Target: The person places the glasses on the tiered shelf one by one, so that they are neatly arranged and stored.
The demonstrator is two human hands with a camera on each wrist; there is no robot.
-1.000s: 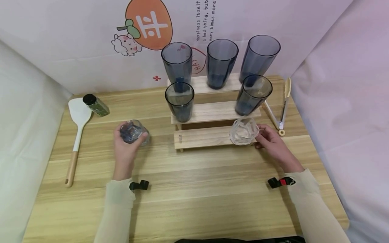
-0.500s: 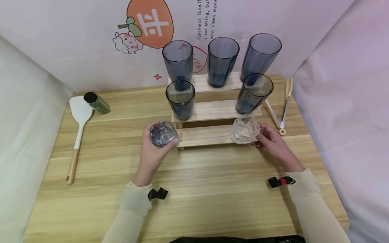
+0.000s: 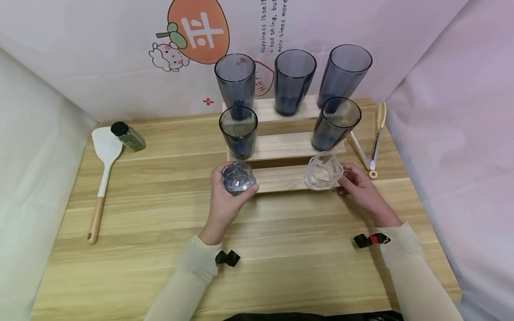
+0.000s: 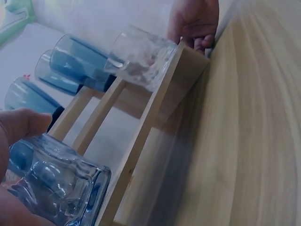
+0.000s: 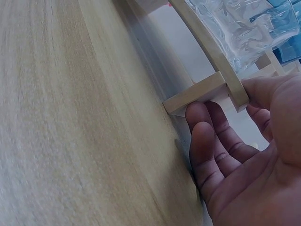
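Observation:
In the head view my left hand grips a short blue-tinted glass at the left end of the lowest step of a wooden tiered rack. Up close in the left wrist view, this glass has thick wavy walls, and its base is at the step board. My right hand holds the right end of that step. In the right wrist view its thumb lies at the board's top edge, with curled fingers below against the rack's leg. Beside it a clear wavy glass stands on the step.
Two shorter smoky glasses stand on the middle step, and three tall blue glasses on the top one. Tongs lie right of the rack. At the left lie a white spatula and a black-capped jar.
My left hand has carried the blue-tinted glass rightward from the open table to the left end of the lowest step. My right hand has stayed at the rack's right end.

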